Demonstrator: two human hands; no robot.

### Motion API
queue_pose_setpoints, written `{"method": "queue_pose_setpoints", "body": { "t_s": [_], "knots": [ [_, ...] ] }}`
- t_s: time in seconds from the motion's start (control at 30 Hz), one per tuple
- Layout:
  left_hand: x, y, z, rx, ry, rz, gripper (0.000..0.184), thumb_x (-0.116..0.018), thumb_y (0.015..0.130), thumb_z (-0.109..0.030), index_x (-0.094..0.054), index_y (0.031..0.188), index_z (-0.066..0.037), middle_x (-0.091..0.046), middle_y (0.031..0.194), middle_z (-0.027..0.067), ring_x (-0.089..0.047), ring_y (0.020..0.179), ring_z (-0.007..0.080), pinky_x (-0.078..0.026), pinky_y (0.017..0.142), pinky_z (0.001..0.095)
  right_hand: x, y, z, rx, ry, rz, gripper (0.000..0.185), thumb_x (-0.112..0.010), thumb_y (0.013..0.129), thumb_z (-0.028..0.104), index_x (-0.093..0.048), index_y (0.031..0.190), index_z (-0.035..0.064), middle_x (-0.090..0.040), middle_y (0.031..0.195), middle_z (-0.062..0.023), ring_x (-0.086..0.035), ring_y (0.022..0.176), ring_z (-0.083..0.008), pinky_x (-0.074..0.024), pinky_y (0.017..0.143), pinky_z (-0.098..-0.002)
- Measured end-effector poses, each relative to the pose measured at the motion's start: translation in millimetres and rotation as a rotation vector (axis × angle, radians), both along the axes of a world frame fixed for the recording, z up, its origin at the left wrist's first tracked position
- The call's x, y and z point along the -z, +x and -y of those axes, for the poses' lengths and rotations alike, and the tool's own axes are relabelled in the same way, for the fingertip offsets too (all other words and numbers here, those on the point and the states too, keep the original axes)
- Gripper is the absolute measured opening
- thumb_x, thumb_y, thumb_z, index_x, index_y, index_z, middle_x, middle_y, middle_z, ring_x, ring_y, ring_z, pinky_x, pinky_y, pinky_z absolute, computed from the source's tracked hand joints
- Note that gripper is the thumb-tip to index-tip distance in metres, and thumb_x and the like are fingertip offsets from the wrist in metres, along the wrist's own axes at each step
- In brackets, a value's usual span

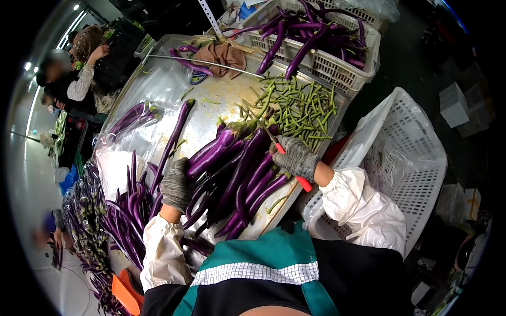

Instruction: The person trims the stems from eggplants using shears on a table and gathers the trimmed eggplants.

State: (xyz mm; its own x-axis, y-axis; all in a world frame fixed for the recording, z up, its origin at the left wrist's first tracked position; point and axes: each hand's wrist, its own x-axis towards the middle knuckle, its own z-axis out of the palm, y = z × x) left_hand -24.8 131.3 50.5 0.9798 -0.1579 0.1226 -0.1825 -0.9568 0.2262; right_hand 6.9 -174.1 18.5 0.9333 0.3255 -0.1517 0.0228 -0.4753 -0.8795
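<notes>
My left hand (176, 184), in a grey knit glove, is closed around the body of a thick purple eggplant (220, 143) whose stem points right. My right hand (297, 157), gloved alike, grips a pair of red-handled snips (280, 148); their narrow blades reach up to the eggplant stems. Under and between both hands lies a heap of long eggplants (243, 181) on the metal table (221, 89). Just beyond my right hand is a pile of cut green stems (300, 108).
A crate of eggplants (321, 34) stands at the far right, near a brown cloth (221, 58). A white perforated basket (400, 152) sits to the right. More eggplants (129, 216) lie left, above an orange scoop-like object (126, 292). Other people (79, 84) work at far left.
</notes>
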Motion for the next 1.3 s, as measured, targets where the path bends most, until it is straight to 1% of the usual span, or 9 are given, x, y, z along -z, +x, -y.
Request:
{"method": "queue_pose_setpoints", "body": {
  "t_s": [0.33, 0.47, 0.6, 0.67, 0.73, 0.77, 1.0, 1.1, 1.3],
  "knots": [
    [-3, 1, -15, 0.017, -0.035, -0.041, 0.041, -0.059, 0.065, -0.01, -0.049, 0.105, -0.008, -0.056, 0.091, 0.016, -0.055, 0.084, 0.0333, -0.044, 0.072, 0.04, 16, 1, -1, 0.083, -0.197, 0.083, 0.024, -0.051, 0.076, 0.024, -0.053, 0.079, 0.0, -0.055, 0.072, -0.0218, -0.053, 0.072, -0.0386, -0.0441, 0.066, -0.0413],
    [2, 27, -36, -0.214, 0.031, -0.124, 0.037, -0.06, 0.067, -0.009, -0.052, 0.102, -0.009, -0.057, 0.092, 0.0167, -0.056, 0.085, 0.0326, -0.044, 0.078, 0.0374, 9, -12, 12, 0.247, 0.667, -0.568, 0.009, -0.052, 0.076, 0.012, -0.052, 0.081, 0.0045, -0.054, 0.064, -0.0048, -0.052, 0.047, -0.012, -0.0432, 0.043, -0.0243],
    [81, 101, -117, -0.213, -0.176, -0.213, 0.043, -0.066, 0.054, -0.012, -0.058, 0.094, 0.001, -0.046, 0.115, 0.021, -0.047, 0.104, 0.0312, -0.041, 0.086, 0.0347, 37, -49, 24, 0.416, 1.236, -0.819, 0.016, -0.056, 0.074, 0.013, -0.054, 0.086, 0.0028, -0.057, 0.082, -0.0122, -0.057, 0.063, -0.0217, -0.0499, 0.058, -0.0358],
    [92, 126, -125, -0.12, -0.042, -0.189, 0.047, -0.067, 0.053, -0.012, -0.057, 0.097, 0.002, -0.053, 0.107, 0.0209, -0.052, 0.099, 0.03, -0.044, 0.083, 0.0339, 42, -74, 28, 0.473, 1.203, -0.897, 0.014, -0.056, 0.072, 0.011, -0.055, 0.081, 0.0013, -0.057, 0.089, -0.0173, -0.058, 0.068, -0.0258, -0.0504, 0.061, -0.0383],
    [60, 128, -96, -0.389, -0.512, -0.598, 0.05, -0.068, 0.054, -0.014, -0.055, 0.099, 0.001, -0.06, 0.09, 0.0162, -0.058, 0.085, 0.0282, -0.047, 0.076, 0.0333, 42, -96, 24, 0.556, 1.082, -0.97, 0.014, -0.057, 0.07, 0.008, -0.054, 0.081, 0.0004, -0.058, 0.088, -0.0169, -0.059, 0.068, -0.0272, -0.0504, 0.063, -0.0385],
    [48, 123, -83, -0.424, -0.746, -0.681, 0.051, -0.064, 0.057, -0.008, -0.054, 0.107, 0.0, -0.062, 0.081, 0.0081, -0.056, 0.068, 0.0182, -0.046, 0.065, 0.0285, 47, -102, 21, 0.601, 1.076, -1.01, 0.014, -0.056, 0.069, 0.005, -0.054, 0.082, 0.0, -0.058, 0.087, -0.0151, -0.06, 0.068, -0.0284, -0.0501, 0.064, -0.0385],
    [82, 129, -84, -0.328, -0.415, -0.516, 0.054, -0.07, 0.054, -0.01, -0.052, 0.103, 0.002, -0.061, 0.082, 0.013, -0.058, 0.073, 0.0218, -0.047, 0.067, 0.0307, 38, -116, -28, 0.626, 0.84, -1.041, 0.016, -0.056, 0.072, 0.007, -0.051, 0.087, 0.0045, -0.057, 0.08, -0.0098, -0.061, 0.075, -0.0247, -0.0517, 0.054, -0.0343],
    [62, 101, -56, -0.218, -0.626, -0.665, 0.067, -0.071, 0.051, -0.009, -0.045, 0.112, 0.003, -0.061, 0.088, 0.0118, -0.057, 0.075, 0.0217, -0.047, 0.07, 0.0294, 57, -122, -53, 0.659, 0.787, -0.983, 0.019, -0.059, 0.07, 0.012, -0.051, 0.087, 0.0073, -0.057, 0.077, -0.0079, -0.059, 0.072, -0.0212, -0.0489, 0.05, -0.0316],
    [54, 81, -39, -0.106, -1.036, -1.197, 0.049, -0.072, 0.063, -0.019, -0.055, 0.104, 0.0, -0.062, 0.089, 0.0117, -0.059, 0.077, 0.0194, -0.048, 0.072, 0.0305, 58, -119, -89, 0.889, 0.563, -0.821, 0.014, -0.061, 0.065, 0.015, -0.053, 0.076, 0.0123, -0.052, 0.071, -0.0038, -0.046, 0.06, -0.0186, -0.0408, 0.054, -0.0348]
  ]
}}
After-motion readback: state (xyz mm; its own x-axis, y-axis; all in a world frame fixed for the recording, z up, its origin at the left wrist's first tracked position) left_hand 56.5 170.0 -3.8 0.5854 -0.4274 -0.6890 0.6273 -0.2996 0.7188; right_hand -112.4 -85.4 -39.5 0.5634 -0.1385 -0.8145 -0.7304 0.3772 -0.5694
